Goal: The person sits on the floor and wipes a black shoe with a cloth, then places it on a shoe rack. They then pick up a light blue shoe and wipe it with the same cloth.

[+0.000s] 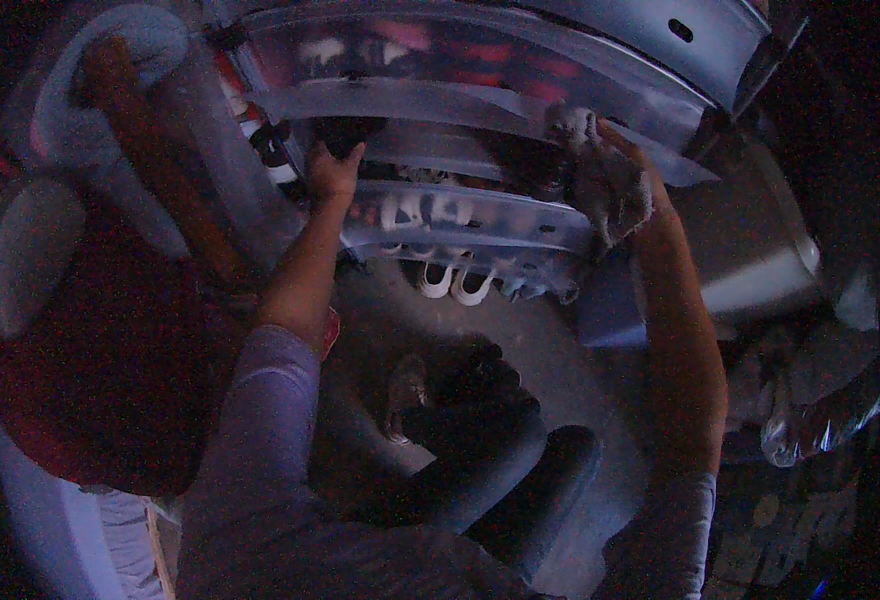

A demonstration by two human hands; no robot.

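A metal shelf rack (455,101) stands before me, its tiers stacked one above another. With my right hand (627,142) I hold a pale crumpled cloth (624,191), which hangs down at the rack's right end. My left hand (333,171) is at the left end of a middle tier, thumb raised beside a dark patch. Whether it grips the shelf or only rests there is too dark to tell. A lower shelf (470,225) has slots in its front edge. Beneath it, a pair of white shoes (455,283) sits on the floor.
To the left are a dark red cushion-like thing (102,360) and a brown wooden bar (162,157). A light cylindrical container (762,281) and a blue panel (612,307) stand at the right. Clear plastic wrapping (792,442) lies farther right. My legs (500,465) are below.
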